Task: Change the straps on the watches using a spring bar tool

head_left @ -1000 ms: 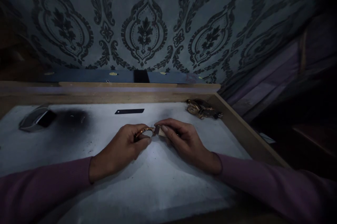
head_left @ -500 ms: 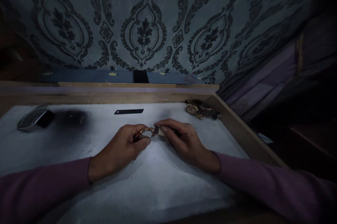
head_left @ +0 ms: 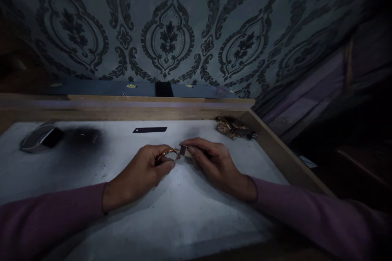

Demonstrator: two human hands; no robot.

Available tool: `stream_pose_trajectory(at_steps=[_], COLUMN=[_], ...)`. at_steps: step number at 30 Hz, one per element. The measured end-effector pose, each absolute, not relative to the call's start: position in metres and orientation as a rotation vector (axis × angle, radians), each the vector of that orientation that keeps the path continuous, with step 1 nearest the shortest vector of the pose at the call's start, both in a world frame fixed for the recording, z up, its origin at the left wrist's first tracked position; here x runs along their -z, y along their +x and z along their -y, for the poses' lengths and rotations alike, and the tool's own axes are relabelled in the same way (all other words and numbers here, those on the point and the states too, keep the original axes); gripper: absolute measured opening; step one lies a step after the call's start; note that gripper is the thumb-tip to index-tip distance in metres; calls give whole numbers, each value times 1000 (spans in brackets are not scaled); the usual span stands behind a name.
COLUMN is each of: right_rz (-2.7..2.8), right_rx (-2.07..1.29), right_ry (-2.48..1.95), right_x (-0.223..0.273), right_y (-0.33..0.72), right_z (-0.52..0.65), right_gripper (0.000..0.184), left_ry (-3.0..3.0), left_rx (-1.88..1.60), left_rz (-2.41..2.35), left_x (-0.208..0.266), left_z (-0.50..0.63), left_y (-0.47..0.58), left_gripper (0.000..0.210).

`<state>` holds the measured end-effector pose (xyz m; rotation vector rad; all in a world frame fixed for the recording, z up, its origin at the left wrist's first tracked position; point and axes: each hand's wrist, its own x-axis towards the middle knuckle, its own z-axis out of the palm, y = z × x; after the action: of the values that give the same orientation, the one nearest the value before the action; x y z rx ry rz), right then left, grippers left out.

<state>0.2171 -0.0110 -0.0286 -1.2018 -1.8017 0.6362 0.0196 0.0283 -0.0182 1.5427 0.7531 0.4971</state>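
My left hand [head_left: 139, 177] is closed, pinching a shiny gold-coloured bangle [head_left: 168, 152] between thumb and fingers. The bangle's opening faces up toward me, and its left part is hidden by the fingers. Just right of it, my right hand [head_left: 216, 167] grips a small rectangular block [head_left: 185, 151] with a dark end and a paler side. The block's end is close against the bangle's right edge; I cannot tell whether they touch. Both hands are above a white work surface [head_left: 171, 220]. Beyond the left hand lies a flat black blade [head_left: 150, 130] with a hole at one end.
At the left rests a smartwatch-like piece [head_left: 43, 137] with a grey band, beside a dark smudge [head_left: 81, 140] with small bits on it. Several watches [head_left: 234, 127] lie heaped in the far right corner. A raised wooden rim [head_left: 275, 146] bounds the surface, with patterned cloth [head_left: 205, 20] behind.
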Motion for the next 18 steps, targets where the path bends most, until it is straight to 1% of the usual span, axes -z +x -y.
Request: stream_pose_trajectory(at_steps=[6,18], right_rz=[1809,1816], right_rx=[-639,-649], right_ry=[-1203,-1184], right_x=[25,24], right_y=[215,215], right_z=[11,11], right_gripper=[25,25], left_ry=[1546,1541], left_rx=[-510,-511], left_rz=[-741,-743], left_x=[18,19], left_z=[-29,-28], left_y=[20,20], left_gripper=[13,17])
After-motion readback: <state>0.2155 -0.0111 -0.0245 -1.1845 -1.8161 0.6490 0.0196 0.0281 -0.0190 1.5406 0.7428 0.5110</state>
